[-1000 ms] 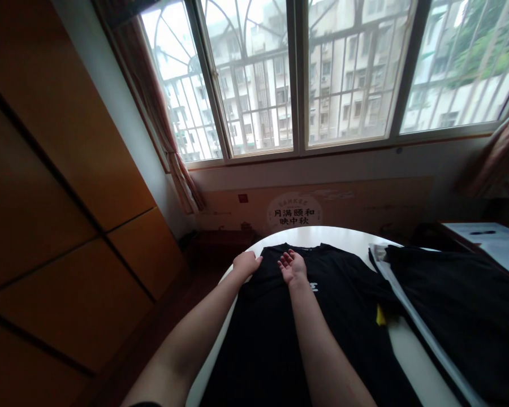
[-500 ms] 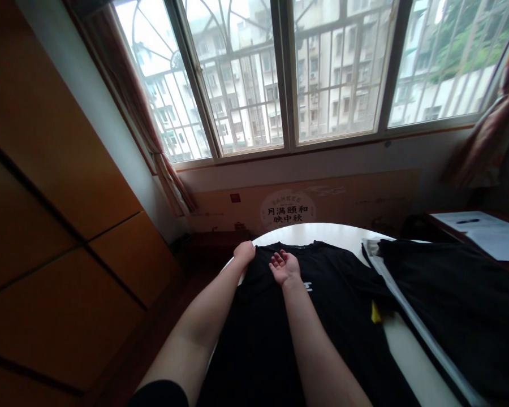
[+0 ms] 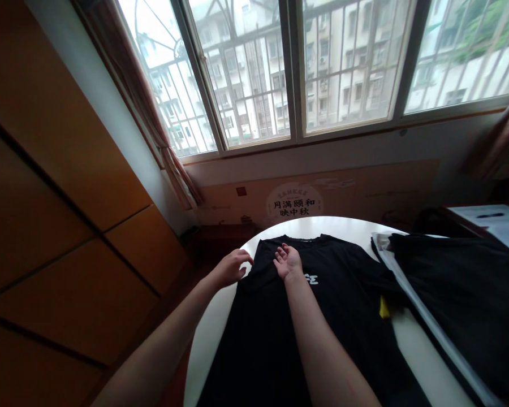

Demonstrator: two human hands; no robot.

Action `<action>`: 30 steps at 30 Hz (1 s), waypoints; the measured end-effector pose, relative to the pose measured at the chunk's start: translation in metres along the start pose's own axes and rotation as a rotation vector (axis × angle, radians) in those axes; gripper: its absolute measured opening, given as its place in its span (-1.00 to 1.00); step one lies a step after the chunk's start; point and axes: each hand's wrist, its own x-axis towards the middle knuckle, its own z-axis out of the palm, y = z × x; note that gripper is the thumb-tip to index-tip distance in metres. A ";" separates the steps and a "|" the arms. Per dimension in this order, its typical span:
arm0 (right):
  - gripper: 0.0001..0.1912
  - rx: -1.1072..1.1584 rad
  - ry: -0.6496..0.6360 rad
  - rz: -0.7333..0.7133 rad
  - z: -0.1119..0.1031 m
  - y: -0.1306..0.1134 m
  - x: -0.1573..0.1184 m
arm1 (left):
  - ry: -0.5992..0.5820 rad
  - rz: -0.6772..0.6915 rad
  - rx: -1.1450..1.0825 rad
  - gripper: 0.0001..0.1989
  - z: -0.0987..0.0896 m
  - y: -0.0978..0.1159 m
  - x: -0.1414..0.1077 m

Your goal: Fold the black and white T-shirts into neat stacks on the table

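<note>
A black T-shirt (image 3: 263, 339) lies spread on a round white table (image 3: 210, 328), its neckline toward the window and a small white print on its chest. Beside the shirt's left shoulder is my left hand (image 3: 234, 267), its fingers bent and apart with nothing between them. My right hand (image 3: 287, 261) is over the upper chest, palm turned up and fingers loosely spread, holding nothing. Whether its back touches the cloth I cannot tell. My right forearm crosses the shirt and hides part of the print.
Black folded fabric with a pale plastic edge (image 3: 462, 299) lies on the table's right side. A small yellow piece (image 3: 384, 307) shows by the shirt's right side. Papers (image 3: 496, 220) rest on a desk at far right. Wooden cabinet panels (image 3: 59, 226) stand at left.
My left hand has let go of the shirt's left shoulder edge and moved slightly down and left, its fingers opening. My right hand stays over the chest. The view has shifted slightly.
</note>
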 end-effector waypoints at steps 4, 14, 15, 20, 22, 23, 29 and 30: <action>-0.85 -0.005 -0.004 -0.005 -0.001 0.000 -0.001 | -0.102 0.148 0.061 -0.62 -0.003 0.011 -0.046; -0.85 -0.053 -0.049 -0.026 -0.001 0.002 -0.001 | 0.012 0.035 -0.035 -0.81 0.027 0.022 -0.056; -0.86 -0.053 -0.054 -0.028 -0.001 0.002 -0.001 | -0.005 0.046 -0.059 -0.81 0.026 0.022 -0.058; -0.85 -0.036 -0.049 -0.034 -0.001 0.000 0.001 | 0.075 -0.017 -0.084 -0.75 0.018 0.021 -0.052; -0.86 -0.025 -0.042 -0.041 -0.002 -0.001 0.002 | 0.105 -0.093 -0.031 -0.68 0.021 0.023 -0.037; -0.86 -0.018 -0.039 -0.045 -0.002 -0.002 0.002 | 0.093 -0.109 -0.008 -0.65 0.025 0.025 -0.027; -0.87 0.035 0.001 -0.090 -0.002 -0.004 -0.001 | -0.086 -0.183 0.046 -0.38 0.069 0.030 0.038; -0.87 0.043 0.009 -0.096 -0.003 -0.005 -0.002 | -0.109 -0.214 0.054 -0.34 0.074 0.028 0.044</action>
